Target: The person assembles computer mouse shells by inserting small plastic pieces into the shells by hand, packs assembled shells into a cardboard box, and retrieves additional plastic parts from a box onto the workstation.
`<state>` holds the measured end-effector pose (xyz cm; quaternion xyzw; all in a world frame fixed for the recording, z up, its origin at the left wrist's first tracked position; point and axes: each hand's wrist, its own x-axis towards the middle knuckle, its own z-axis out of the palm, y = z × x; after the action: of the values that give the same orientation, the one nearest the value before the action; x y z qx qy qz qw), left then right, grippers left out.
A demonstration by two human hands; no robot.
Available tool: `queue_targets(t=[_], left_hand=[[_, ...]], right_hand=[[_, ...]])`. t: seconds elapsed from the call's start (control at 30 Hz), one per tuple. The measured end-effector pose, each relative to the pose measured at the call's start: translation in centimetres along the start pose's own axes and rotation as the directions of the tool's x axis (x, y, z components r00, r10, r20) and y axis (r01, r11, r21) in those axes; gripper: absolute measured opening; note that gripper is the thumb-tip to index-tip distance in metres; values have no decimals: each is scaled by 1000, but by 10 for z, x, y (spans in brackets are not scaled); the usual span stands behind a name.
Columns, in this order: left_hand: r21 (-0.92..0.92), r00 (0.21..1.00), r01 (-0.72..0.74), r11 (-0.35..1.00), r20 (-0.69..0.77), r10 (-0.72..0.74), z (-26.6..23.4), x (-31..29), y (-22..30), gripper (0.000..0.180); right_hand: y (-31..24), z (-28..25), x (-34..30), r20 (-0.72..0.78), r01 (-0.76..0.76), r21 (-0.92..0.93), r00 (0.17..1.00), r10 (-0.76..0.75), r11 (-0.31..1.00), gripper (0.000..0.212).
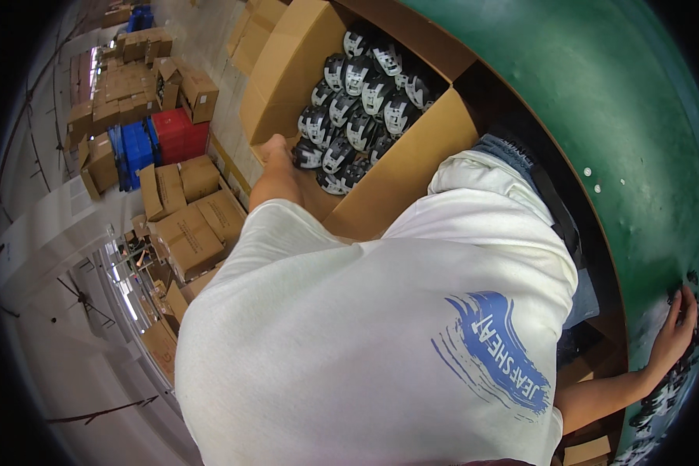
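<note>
My left hand [276, 147] is at the rim of an open cardboard box [400, 175], closed over the edge, its fingertips partly hidden. Inside the box, rows of black parts with white-grey plastic shells [359, 128] are packed close together. My right arm stretches out to the far right, over a green tabletop [520, 70]. There my right hand [673, 330] has its fingers extended and somewhat apart beside small dark pieces [692, 276]. Whether its fingertips touch one of them is not clear. A heap of black and white parts [656, 412] lies below that hand.
Several small whitish discs [588, 172] dot the green surface. Brown cardboard boxes [190, 241], blue crates [132, 155] and a red crate [180, 133] are stacked at the left. Another box [588, 450] sits beneath the table edge by my right arm.
</note>
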<state>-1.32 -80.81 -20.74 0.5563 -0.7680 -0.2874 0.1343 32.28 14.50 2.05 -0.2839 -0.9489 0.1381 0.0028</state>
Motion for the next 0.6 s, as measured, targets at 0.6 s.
queue_targets(t=[0.6], left_hand=[[-953, -80, -304, -7, 18, 997, 81, -552, 406, 35]], right_hand=[[-83, -23, 29, -382, 209, 333, 921, -71, 919, 21]])
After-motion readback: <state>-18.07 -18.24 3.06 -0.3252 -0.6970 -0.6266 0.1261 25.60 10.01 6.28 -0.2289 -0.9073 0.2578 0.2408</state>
